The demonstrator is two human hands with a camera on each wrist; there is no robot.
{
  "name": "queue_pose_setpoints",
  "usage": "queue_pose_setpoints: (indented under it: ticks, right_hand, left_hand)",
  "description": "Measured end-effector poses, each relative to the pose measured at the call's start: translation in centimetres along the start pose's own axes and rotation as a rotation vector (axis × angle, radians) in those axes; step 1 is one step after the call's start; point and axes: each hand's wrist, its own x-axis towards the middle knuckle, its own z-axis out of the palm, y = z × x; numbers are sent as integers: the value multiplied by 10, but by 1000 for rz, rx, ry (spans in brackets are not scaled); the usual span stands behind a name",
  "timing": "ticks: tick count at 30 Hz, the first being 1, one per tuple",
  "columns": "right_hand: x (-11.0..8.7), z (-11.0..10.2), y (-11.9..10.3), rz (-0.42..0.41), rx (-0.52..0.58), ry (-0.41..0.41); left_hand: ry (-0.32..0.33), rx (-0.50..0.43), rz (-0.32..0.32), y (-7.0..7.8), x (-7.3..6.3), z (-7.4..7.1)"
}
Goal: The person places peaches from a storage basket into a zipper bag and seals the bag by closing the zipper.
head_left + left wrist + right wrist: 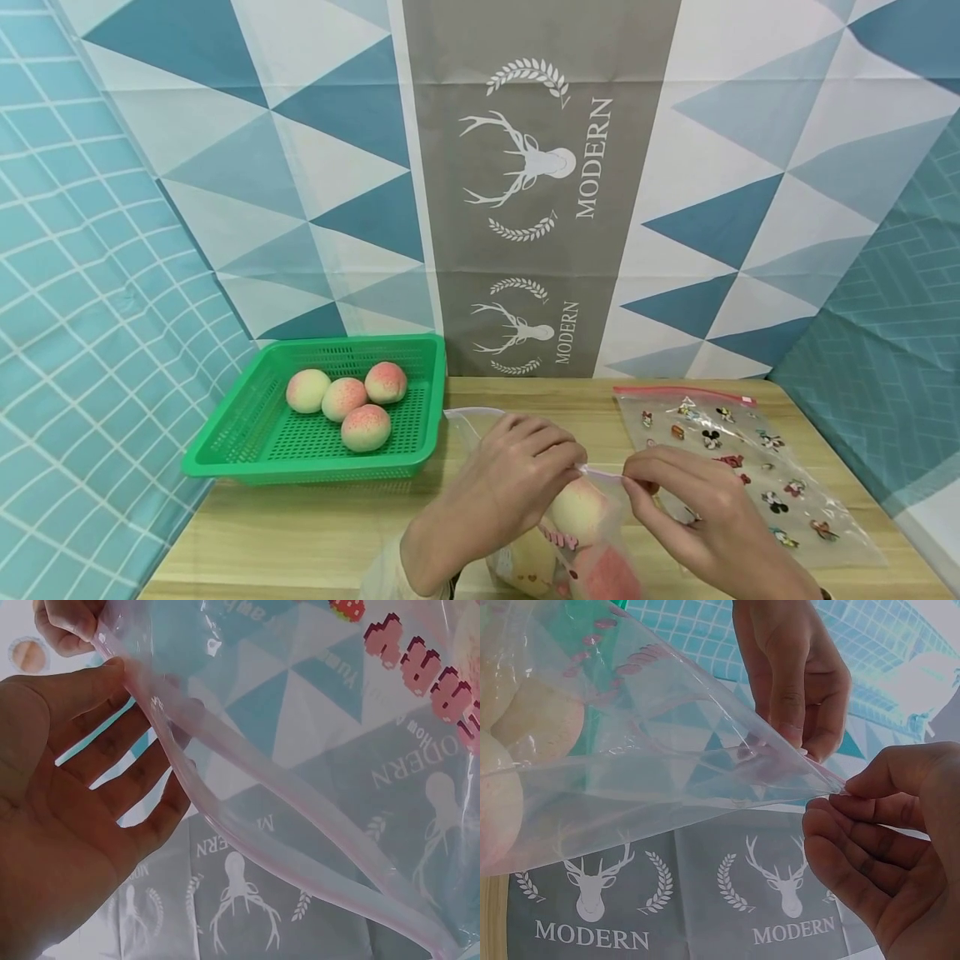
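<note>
A clear zip bag [682,772] with pink printed letters hangs between both hands, holding several peaches [606,573]. My left hand [510,487] pinches its pale pink zip strip between thumb and fingers, with the other fingers spread behind the plastic in the left wrist view. At the right end of the zip, my right hand [708,508] pinches the corner between thumb and index finger. A short stretch of zip shows between the two hands. The left wrist view shows the two zip strips [247,847] apart along the other side of the mouth.
To the left stands a green basket [315,473] with several peaches [366,428] in it. A flat clear bag [810,467] with a red zip and cartoon prints lies on the wooden table [277,542] at the right. Patterned sheets [517,33] rise behind and beside the table.
</note>
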Motion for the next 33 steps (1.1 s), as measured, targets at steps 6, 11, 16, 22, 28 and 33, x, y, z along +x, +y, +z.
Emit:
queue_pose_setpoints:
  ticks: [6, 11, 16, 22, 28, 33]
  right_hand:
    - [-1, 0, 1, -15, 17, 5]
    - [-1, -1, 0, 0, 2, 1]
    - [-1, 0, 2, -26, 19, 27]
    - [-1, -2, 2, -4, 14, 15]
    - [0, -7, -2, 45, -3, -18]
    - [1, -9, -2, 69, -15, -29]
  left_hand:
    - [-8, -12, -1, -1, -1, -1]
    - [-13, -4, 0, -3, -2, -1]
    - [-23, 4, 1, -6, -3, 0]
    - [-23, 0, -5, -8, -3, 1]
    - [-23, -24, -17, -11, -3, 0]
    - [-27, -39, -22, -13, -3, 0]
